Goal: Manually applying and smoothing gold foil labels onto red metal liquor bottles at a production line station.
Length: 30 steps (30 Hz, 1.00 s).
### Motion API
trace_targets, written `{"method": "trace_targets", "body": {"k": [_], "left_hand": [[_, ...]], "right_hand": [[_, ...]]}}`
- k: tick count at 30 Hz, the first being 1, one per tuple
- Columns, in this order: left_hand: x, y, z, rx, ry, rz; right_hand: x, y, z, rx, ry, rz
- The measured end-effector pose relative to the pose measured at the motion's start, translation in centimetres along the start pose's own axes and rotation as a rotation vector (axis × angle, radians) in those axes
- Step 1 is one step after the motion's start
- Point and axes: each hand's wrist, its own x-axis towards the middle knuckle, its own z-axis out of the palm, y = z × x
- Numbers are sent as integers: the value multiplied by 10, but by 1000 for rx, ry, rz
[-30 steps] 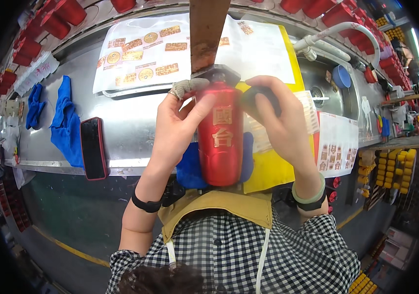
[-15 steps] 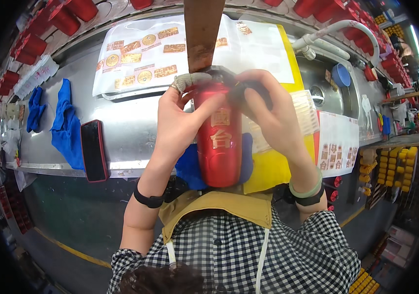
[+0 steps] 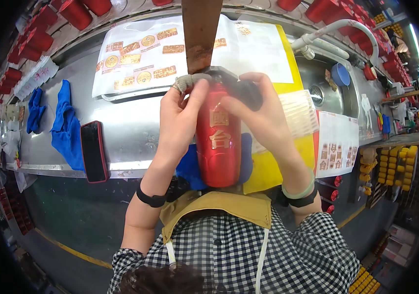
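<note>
A tapered red metallic bottle [image 3: 219, 161] with gold characters down its front lies in front of me, its narrower end toward my body. My left hand [image 3: 182, 108] grips the far left side of the bottle, thumb on top. Its index finger wears a grey knitted cover [image 3: 190, 81]. From the right, my right hand [image 3: 263, 110] holds the bottle's far end, thumb tip pressed on the red surface beside the uppermost gold mark. Its index finger reaches over a dark, rounded part [image 3: 247, 93] at that end; the other fingers are hidden. Blue cloth [image 3: 190, 169] shows under the bottle.
A brown upright bar [image 3: 200, 34] rises beyond the bottle. White sheets with gold stickers [image 3: 143, 59] lie behind it, and another sticker sheet [image 3: 337, 144] is at the right. A phone [image 3: 94, 152] and blue cloths [image 3: 66, 125] lie left. A sink [image 3: 324, 78] with a faucet is right.
My left thumb has drawn back toward the bottle's left edge. My right thumb has come down onto the bottle's face, and the right index finger has shifted right. The bottle stays in place.
</note>
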Motion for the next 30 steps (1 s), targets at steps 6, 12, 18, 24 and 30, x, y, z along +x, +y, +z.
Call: {"method": "trace_targets", "body": {"k": [6,12,18,24,30], "left_hand": [[-9,-6,-4,182,-52,163],[-9,-6,-3,127,-66,128],[-11,-6,-1,197,-49,154],[-11,-13,-14,41,69,103],[-22,-13,-14,35,74,79]], "right_hand": [[-1,5,5,141,-13,105],[-1,0,2,135,-22,165],[-2,-1,0,158,-23,161],[8,-34,-14,-245,-119,-344],[37,-46,-5,-745,-38,-917]]}}
